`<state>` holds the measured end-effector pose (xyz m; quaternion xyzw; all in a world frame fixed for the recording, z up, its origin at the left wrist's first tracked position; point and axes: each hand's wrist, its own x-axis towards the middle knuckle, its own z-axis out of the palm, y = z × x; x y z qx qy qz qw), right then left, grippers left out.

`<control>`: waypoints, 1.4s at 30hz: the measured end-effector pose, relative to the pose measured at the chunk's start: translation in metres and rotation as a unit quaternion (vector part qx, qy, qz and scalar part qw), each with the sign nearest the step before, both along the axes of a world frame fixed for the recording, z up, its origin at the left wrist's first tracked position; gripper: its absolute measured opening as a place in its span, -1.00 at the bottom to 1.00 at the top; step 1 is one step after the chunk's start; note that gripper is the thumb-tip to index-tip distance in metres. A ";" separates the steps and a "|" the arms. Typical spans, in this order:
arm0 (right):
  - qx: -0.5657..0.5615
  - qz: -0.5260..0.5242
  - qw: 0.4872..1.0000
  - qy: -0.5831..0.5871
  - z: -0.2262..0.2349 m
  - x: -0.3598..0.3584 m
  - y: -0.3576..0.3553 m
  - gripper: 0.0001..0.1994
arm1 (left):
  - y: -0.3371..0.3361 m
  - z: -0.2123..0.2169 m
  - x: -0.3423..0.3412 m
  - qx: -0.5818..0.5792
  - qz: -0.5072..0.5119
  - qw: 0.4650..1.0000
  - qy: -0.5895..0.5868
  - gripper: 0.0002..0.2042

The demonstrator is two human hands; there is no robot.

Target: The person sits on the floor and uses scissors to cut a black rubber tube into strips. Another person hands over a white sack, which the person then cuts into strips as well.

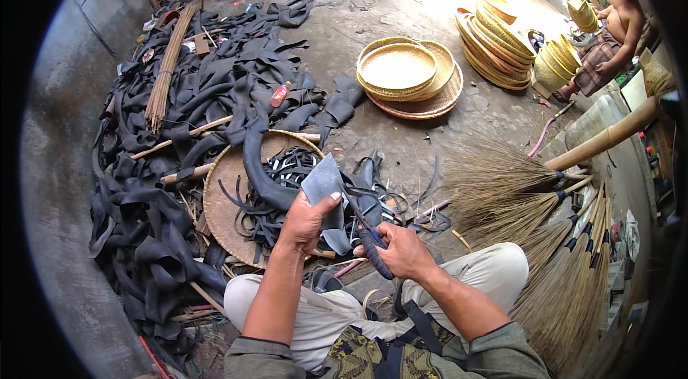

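My left hand [308, 221] is closed on a piece of black inner-tube rubber [324, 182], with the thumb pressed on its greyish flat face. A long curved strip of the same rubber [259, 164] runs from that hand up and to the left. In my right hand [405, 250] are scissors [374, 253] with handles wrapped in dark cloth or tape. Their narrow blades point up beside the rubber's right edge; whether they touch it I cannot tell. Below lies a round woven tray [218, 210] with a tangle of thin black rubber strips [290, 164].
Black rubber scraps [154, 207] heap up on the left, with a bundle of sticks [169, 67] and a red-labelled bottle [280, 94] on them. Woven trays [398, 67] stand ahead, and brooms [502, 171] lie on the right. Another person [616, 35] holds baskets at the far right.
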<state>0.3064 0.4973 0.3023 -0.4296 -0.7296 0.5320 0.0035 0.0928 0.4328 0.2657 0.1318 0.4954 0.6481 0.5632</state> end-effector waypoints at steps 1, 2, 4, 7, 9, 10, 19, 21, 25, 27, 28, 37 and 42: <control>0.011 -0.004 1.000 0.014 0.000 -0.002 -0.001 -0.46 | 0.000 0.000 0.001 0.007 0.006 1.000 0.015 -0.53; 0.019 -0.012 1.000 0.012 0.001 -0.003 -0.002 -0.46 | 0.000 -0.001 0.004 0.000 0.016 0.999 0.029 -0.53; 0.057 -0.023 0.997 0.037 0.001 -0.005 -0.002 -0.38 | -0.001 -0.003 0.013 0.001 -0.018 0.998 0.060 -0.52; 0.042 -0.013 0.999 0.002 0.003 -0.003 0.001 -0.34 | -0.001 -0.005 0.019 -0.002 -0.035 0.997 0.072 -0.51; 0.018 -0.003 1.000 -0.015 0.005 0.001 0.002 -0.34 | 0.001 -0.005 0.015 -0.020 -0.025 0.999 0.017 -0.54; 0.011 -0.002 1.000 -0.013 0.005 0.002 0.002 -0.33 | 0.001 -0.005 0.013 -0.009 -0.018 1.000 -0.002 -0.55; 0.112 -0.042 0.991 0.061 -0.015 -0.004 -0.002 -0.29 | -0.001 -0.005 0.024 -0.015 -0.027 0.999 0.023 -0.44; 0.054 -0.050 0.996 0.052 -0.012 -0.001 0.002 -0.31 | -0.001 -0.005 0.026 -0.010 -0.037 0.999 0.035 -0.47; 0.041 -0.036 0.998 0.032 0.000 0.004 0.001 -0.45 | 0.002 -0.003 0.011 0.001 -0.038 0.997 -0.067 -0.56; 0.004 -0.034 0.999 0.038 0.003 0.001 -0.001 -0.50 | 0.003 -0.001 0.004 -0.006 -0.017 0.996 -0.082 -0.53; 0.015 -0.035 0.998 0.054 0.002 0.000 -0.001 -0.48 | 0.003 0.000 0.004 0.013 -0.014 0.998 -0.059 -0.51; 0.061 -0.021 0.997 0.029 -0.004 0.002 0.008 -0.28 | 0.002 -0.002 0.021 0.019 -0.049 0.999 -0.003 -0.43; 0.039 -0.019 0.998 0.054 0.000 0.002 0.003 -0.29 | 0.005 0.006 0.006 0.042 -0.029 0.994 -0.097 -0.51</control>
